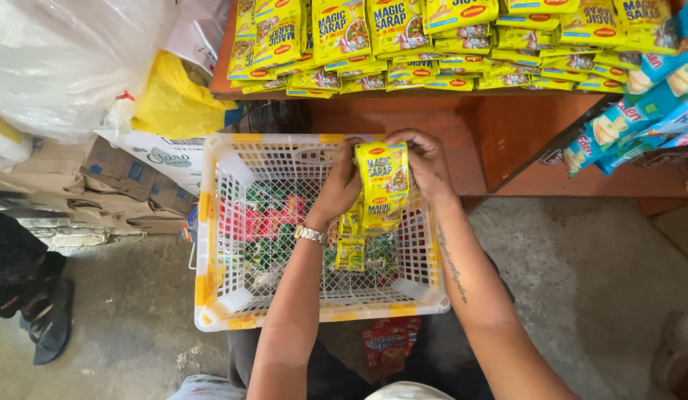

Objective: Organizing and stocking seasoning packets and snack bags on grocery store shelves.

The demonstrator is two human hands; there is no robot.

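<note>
Right, both hands are up over the far side of the white plastic crate (210, 222), gripping the same strip of yellow sachets (382, 185). Left hand (342, 185) pinches the strip's left edge near the top, fingers curled around it, wristwatch (310, 234) on that wrist. Right hand (427, 164) clamps the top right corner, fingers folded over the upper edge. Strip hangs down from the grip, top sachet facing the camera, lower sachets (351, 252) trailing toward 6 o'clock into the crate, slightly twisted.

Crate sits on the concrete floor (596, 281) at frame centre, between the person's knees and the wooden shelf (447, 133). Lattice walls, yellow tape on the corners. Through the mesh floor: red and green packets (262, 222), mostly at 9 o'clock from the hands.

At 12 o'clock, top of the shelf is stacked with more yellow sachet strips (403, 44), overlapping in rows. At 2 o'clock, blue packets (640, 111) lean off the shelf's right side. At 10 o'clock, a big clear plastic bag (62, 59) and a yellow bag (173, 104); below them flattened cardboard boxes (99, 178). At 9 o'clock, near the left edge, a dark sandal (51, 318) on the floor. At 6 o'clock, a red packet (388, 344) lies just under the crate's near rim.
</note>
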